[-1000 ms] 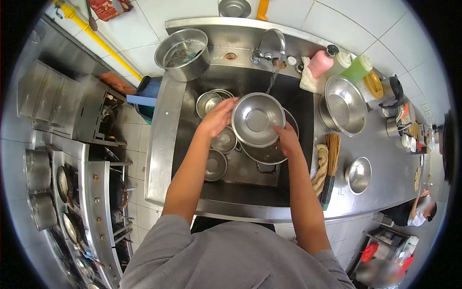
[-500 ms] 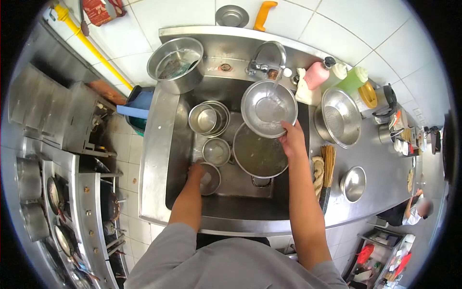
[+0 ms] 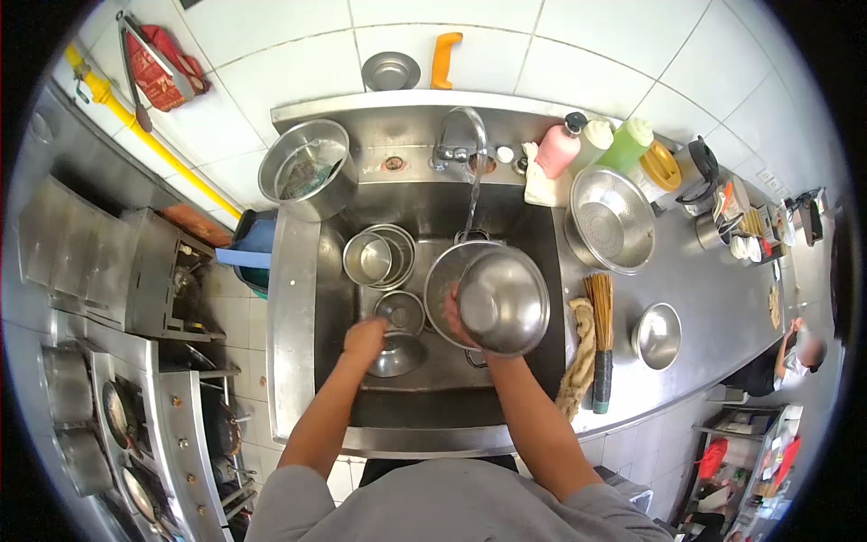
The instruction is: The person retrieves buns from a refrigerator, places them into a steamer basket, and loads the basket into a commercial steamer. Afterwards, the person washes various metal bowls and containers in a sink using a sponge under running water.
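My right hand [image 3: 453, 312] grips a large metal bowl [image 3: 502, 303], tipped over with its rounded underside towards me, above a big pot [image 3: 437, 271] in the sink. The bowl hides part of that hand. At the sink's lower left, my left hand [image 3: 365, 341] is closed on the edge of a small metal bowl [image 3: 397, 356], which is tilted. Just beyond it sits another small bowl [image 3: 400, 313], and farther back are nested metal pots [image 3: 368, 259]. Water runs from the faucet [image 3: 469, 135] down behind the large bowl.
A deep pot [image 3: 307, 172] stands on the sink's left back corner. Along the right counter are a colander [image 3: 611, 219], a bamboo brush [image 3: 601, 343], a rolled cloth [image 3: 578, 361], another bowl [image 3: 657, 336] and a pink bottle [image 3: 558, 146]. Another person [image 3: 795, 357] is at far right.
My right hand has drawn the large bowl from under the running water towards me and turned it over. The small bowl at my left hand has tilted.
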Tool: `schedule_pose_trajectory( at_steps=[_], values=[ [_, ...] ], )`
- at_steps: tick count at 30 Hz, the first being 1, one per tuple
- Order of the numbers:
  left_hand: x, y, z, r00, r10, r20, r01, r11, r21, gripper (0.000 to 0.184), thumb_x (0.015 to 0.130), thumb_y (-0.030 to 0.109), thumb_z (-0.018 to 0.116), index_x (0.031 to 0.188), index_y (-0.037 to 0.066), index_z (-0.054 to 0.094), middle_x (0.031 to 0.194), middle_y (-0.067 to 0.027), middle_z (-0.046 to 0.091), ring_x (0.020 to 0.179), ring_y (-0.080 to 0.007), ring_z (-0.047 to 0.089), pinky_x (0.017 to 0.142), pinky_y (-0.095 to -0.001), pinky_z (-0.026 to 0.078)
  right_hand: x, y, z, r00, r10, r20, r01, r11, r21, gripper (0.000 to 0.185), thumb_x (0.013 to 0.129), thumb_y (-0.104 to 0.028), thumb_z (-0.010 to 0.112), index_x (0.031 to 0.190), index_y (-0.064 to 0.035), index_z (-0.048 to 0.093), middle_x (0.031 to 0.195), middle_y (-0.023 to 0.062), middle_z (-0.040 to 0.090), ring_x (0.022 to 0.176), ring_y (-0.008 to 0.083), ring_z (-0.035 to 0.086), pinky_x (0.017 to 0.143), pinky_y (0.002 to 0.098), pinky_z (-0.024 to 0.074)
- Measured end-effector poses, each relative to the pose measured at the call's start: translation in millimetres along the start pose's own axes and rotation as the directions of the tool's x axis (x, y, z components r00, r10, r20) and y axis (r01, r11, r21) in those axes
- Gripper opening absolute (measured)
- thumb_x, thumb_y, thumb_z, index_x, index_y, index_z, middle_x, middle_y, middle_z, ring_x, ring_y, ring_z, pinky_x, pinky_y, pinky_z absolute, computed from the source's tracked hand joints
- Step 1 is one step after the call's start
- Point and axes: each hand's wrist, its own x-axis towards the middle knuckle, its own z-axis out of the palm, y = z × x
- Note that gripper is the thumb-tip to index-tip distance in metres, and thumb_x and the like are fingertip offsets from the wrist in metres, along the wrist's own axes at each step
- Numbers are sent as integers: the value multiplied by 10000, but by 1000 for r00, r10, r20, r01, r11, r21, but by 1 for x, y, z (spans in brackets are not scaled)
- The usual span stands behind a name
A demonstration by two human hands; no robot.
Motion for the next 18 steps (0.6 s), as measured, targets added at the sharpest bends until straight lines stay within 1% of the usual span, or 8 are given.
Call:
schedule_pose_trajectory(
  at_steps=[2,5,6,8,9,11,13,18],
  values=[
    [-14,2,-58,980,-117,-161,87,980,-181,188,706,58,660,882,104,612,926,-164,676,898,-386,648,759,-512,503,-28,10,-19,996,81,28,-83,990,114,905,740,-764,551,1205,11,520,895,167,535,707,272,543,590,341,498],
    [-11,-13,-97,928,-258,-271,143,914,-380,161,737,69,664,894,62,630,817,-175,672,778,-370,655,702,-429,506,-98,14,-85,997,71,-31,-56,933,356,818,853,-648,540,1291,39,477,1182,250,561,1068,384,579,896,473,497],
    [-5,-11,-102,927,-255,-274,140,914,-380,161,737,69,664,894,62,630,817,-175,672,778,-370,655,702,-429,506,-113,14,-70,953,14,-303,54,975,216,813,859,-669,503,1267,35,498,1106,266,584,935,380,617,841,438,523],
    [8,-5,-110,878,-346,-329,96,803,-588,197,787,122,625,969,54,657,848,-204,688,820,-374,671,722,-433,508,-121,5,-36,900,-31,-434,84,991,104,863,794,-733,515,1234,9,514,1023,204,551,873,325,559,762,391,479],
    [21,2,-108,876,-329,-353,56,796,-602,244,806,153,617,1021,44,656,887,-226,685,840,-383,670,749,-429,510,-122,2,-25,828,-89,-554,99,995,-11,912,729,-797,526,1201,-16,530,940,143,519,812,269,501,683,343,435],
    [45,30,-106,870,-290,-400,-20,788,-615,274,810,169,604,1040,26,645,911,-243,681,871,-402,662,778,-440,509,-131,-2,-49,925,-133,-355,130,991,-33,855,762,-757,534,1176,-8,536,937,135,542,811,275,522,708,342,452],
    [87,48,-83,893,-202,-401,-112,765,-635,291,807,161,590,1058,23,643,967,-261,674,932,-406,654,812,-447,507,-137,-7,-33,889,-65,-454,99,994,52,804,793,-726,525,1150,-6,540,905,117,550,797,254,532,704,332,459],
    [145,116,-87,984,117,-136,-173,815,-553,346,802,108,560,1129,43,649,1098,-259,651,1039,-400,625,903,-451,485,-142,-6,-10,735,-200,-648,221,974,-49,771,818,-701,512,1140,-2,542,894,127,556,770,237,532,666,323,458]
  ],
)
